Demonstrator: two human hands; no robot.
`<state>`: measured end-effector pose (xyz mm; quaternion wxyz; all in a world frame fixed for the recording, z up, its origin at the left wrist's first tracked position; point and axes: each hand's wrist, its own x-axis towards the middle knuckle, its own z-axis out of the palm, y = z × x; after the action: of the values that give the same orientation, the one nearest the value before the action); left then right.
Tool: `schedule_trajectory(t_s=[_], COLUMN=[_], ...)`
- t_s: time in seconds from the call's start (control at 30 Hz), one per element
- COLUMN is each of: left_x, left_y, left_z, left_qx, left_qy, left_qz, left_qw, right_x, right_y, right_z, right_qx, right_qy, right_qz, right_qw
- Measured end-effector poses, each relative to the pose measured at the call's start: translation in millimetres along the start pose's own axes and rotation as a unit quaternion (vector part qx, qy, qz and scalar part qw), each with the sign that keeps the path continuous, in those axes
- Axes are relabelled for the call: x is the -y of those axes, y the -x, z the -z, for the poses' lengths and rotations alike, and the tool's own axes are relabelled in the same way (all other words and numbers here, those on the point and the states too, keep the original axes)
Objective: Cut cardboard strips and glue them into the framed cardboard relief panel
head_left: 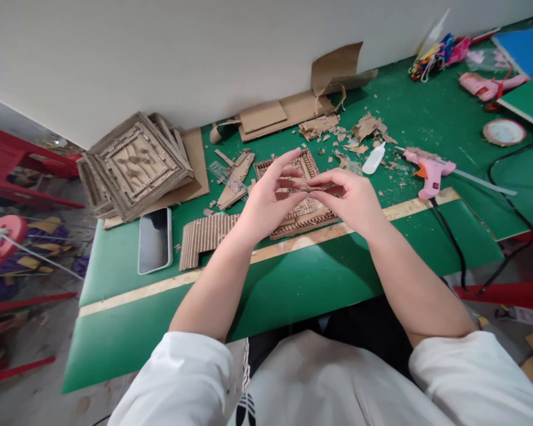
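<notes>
Both my hands are held over a square panel of corrugated cardboard (293,226) with raised ridged borders, lying near the table's front strip. The index finger of my left hand (273,192) is raised, while its thumb and lower fingers come together over the panel's middle. Opposite it, my right hand (353,198) has thumb and index finger drawn together in a pinch. The two sets of fingertips nearly meet; whatever sits between them is too small to make out. Left of the panel lies a piece of ridged cardboard (206,234), partly behind my left forearm.
Stacked cardboard panels (137,163) stand back left, near a phone (155,241). Torn cardboard scraps (368,127), a white glue bottle (374,158) and a pink glue gun (430,171) with a black cord lie rightward. A tape roll (504,131) is farther right.
</notes>
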<state>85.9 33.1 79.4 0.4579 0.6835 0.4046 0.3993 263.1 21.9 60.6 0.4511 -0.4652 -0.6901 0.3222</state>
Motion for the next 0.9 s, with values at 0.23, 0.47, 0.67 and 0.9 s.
schedule_trajectory(t_s=[0.23,0.47,0.67,0.9], left_x=[3,9,29,25], left_y=[-2,-3,-5,-9], left_z=[1,0,-6,5], left_qx=[0.0,0.008,0.134,0.138], left_qy=[-0.018,-0.122,-0.336,-0.396], left_qz=[0.029,0.014,0.018,0.025], left_qw=[0.999,0.992,0.932,0.907], right_x=[0,-2,-9,-20], right_y=[0,-2,-5,-9], right_z=[1,5,11,42], right_qx=[-0.008,-0.015,-0.041,-0.121], right_qy=[0.02,0.027,0.035,0.042], right_qz=[0.013,-0.007,-0.023,-0.033], right_qw=[1.0,1.0,0.998,0.991])
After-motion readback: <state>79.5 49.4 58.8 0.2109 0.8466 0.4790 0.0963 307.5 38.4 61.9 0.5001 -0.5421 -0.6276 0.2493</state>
